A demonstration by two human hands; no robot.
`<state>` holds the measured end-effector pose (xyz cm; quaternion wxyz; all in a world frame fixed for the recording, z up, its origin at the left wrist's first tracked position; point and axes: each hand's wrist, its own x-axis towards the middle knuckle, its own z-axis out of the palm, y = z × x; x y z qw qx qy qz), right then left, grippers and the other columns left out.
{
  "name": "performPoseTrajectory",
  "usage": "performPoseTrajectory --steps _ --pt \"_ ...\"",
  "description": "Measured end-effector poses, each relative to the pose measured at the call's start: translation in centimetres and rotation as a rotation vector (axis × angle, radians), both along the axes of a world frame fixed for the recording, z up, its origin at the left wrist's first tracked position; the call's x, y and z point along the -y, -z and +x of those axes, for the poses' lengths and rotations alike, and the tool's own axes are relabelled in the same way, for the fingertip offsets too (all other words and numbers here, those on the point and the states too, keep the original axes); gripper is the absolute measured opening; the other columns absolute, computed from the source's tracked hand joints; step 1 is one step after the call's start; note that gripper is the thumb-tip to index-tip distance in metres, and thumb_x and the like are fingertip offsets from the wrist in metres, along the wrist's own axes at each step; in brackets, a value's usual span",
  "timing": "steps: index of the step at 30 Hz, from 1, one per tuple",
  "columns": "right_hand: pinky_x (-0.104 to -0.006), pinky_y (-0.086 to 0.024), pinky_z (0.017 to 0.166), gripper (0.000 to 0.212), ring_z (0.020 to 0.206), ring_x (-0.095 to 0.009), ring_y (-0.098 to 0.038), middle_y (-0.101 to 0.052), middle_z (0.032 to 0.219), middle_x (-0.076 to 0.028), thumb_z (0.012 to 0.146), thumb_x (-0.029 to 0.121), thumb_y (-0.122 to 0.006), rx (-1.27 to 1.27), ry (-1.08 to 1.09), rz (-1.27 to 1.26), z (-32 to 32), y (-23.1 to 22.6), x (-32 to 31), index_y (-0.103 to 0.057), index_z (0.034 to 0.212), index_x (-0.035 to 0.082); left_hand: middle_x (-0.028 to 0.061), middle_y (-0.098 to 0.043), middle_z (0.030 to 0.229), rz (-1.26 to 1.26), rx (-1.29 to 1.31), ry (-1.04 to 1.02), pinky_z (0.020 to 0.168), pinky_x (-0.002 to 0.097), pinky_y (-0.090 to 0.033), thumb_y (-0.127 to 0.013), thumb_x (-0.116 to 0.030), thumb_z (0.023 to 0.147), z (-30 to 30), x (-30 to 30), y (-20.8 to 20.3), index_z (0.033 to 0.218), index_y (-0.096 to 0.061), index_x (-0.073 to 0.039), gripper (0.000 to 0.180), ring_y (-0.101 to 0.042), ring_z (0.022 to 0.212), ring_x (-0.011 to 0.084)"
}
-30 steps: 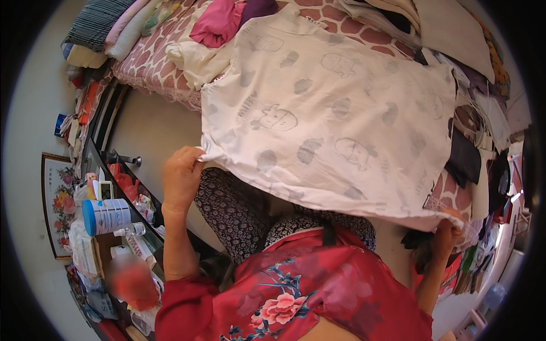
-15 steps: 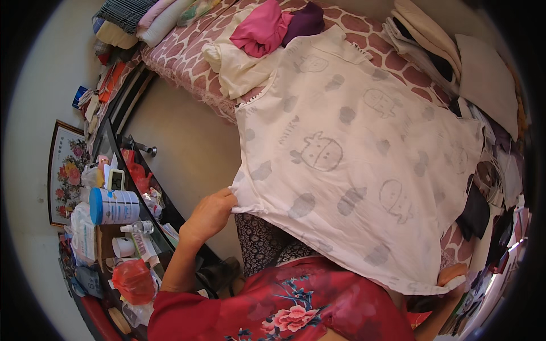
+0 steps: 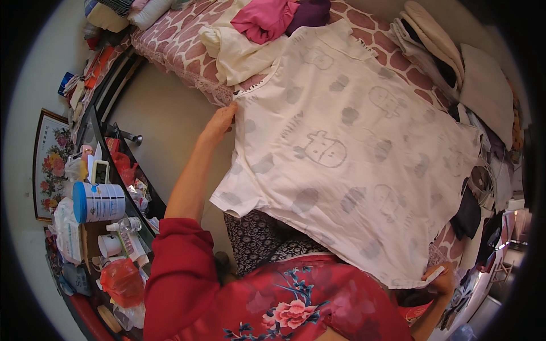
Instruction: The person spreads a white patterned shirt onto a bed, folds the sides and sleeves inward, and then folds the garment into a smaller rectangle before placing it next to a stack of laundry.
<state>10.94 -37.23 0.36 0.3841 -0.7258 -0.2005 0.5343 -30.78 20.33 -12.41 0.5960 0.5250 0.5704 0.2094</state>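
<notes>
A white shirt (image 3: 364, 187) with grey cow faces and patches is spread across the bed's front edge and my lap. My left hand (image 3: 220, 120) is closed on its left edge, near a row of small dark stitches. Below that hand, a short flap of the shirt hangs loose over my dark patterned trousers (image 3: 250, 241). At the lower right, my right hand (image 3: 442, 278) pinches the shirt's near corner. Beyond the shirt lie a cream cloth (image 3: 242, 57), a pink cloth (image 3: 264, 21) and a purple cloth (image 3: 309, 17), all bunched up.
The bed (image 3: 170, 42) has a brown and white patterned cover. Folded clothes and a grey cushion (image 3: 486, 94) crowd the right side. On the left, a cluttered table holds a blue-lidded tub (image 3: 99, 202), a small bottle (image 3: 126, 224) and a red plastic bag (image 3: 122, 281). A framed flower picture (image 3: 52, 165) stands by the wall.
My left hand has moved from the shirt's lower left corner up along its left edge, leaving that corner hanging loose. My right hand still holds its corner, slightly further left.
</notes>
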Motion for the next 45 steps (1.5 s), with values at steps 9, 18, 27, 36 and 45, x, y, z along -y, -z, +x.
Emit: performPoseTrajectory --steps 9,18,27,36,45 --pt "-0.0231 -0.047 0.056 0.009 0.057 -0.011 -0.06 -0.065 0.064 -0.007 0.061 0.004 -0.072 0.031 -0.052 -0.149 0.1 0.1 0.9 -0.068 0.067 -0.001 -0.0022 -0.056 0.068 0.414 0.362 -0.348 0.054 0.0244 -0.041 -0.071 -0.025 0.074 0.7 -0.2 0.0 0.077 -0.061 -0.005 0.023 -0.048 0.057 0.0078" --pt "-0.0227 -0.047 0.056 0.01 0.058 -0.01 -0.059 -0.065 0.064 -0.004 0.057 -0.002 -0.072 0.156 -0.024 -0.167 0.8 1.6 3.4 -0.068 0.066 0.001 0.0001 -0.059 0.076 0.398 0.067 -0.315 0.054 0.0213 -0.041 -0.068 -0.018 0.075 -2.2 0.3 3.0 0.089 -0.061 -0.001 0.023 -0.049 0.059 0.007" --pt "-0.0241 -0.048 0.059 0.014 0.063 -0.012 -0.061 -0.066 0.068 -0.006 0.054 -0.002 -0.075 0.088 -0.061 -0.083 0.7 0.7 2.0 -0.067 0.066 0.001 0.0068 -0.062 0.093 -0.257 0.248 0.125 0.07 0.0328 -0.05 -0.063 -0.025 0.081 -10.1 6.2 5.0 0.103 -0.057 -0.002 0.032 -0.061 0.08 0.0164" --pt "-0.0293 -0.05 0.063 0.021 0.07 -0.021 -0.064 -0.066 0.072 -0.014 0.056 0.006 -0.08 -0.135 0.018 0.34 0.4 -0.5 -0.3 -0.066 0.068 -0.004 0.0101 -0.061 0.105 0.101 0.349 0.08 0.081 0.0331 -0.05 -0.059 -0.015 0.081 -10.3 6.1 -1.1 0.118 -0.048 0.002 0.042 -0.061 0.09 0.0198" --pt "-0.0347 -0.046 0.087 0.036 0.098 -0.021 -0.058 -0.06 0.108 -0.009 0.082 0.02 -0.064 -0.195 0.458 0.563 9.0 6.0 2.3 -0.053 0.111 0.002 0.014 -0.061 0.105 -0.338 1.037 0.199 0.082 0.0437 -0.05 -0.043 -0.016 0.091 0.4 -5.4 -7.2 0.132 -0.034 -0.004 0.044 -0.061 0.093 0.0279"
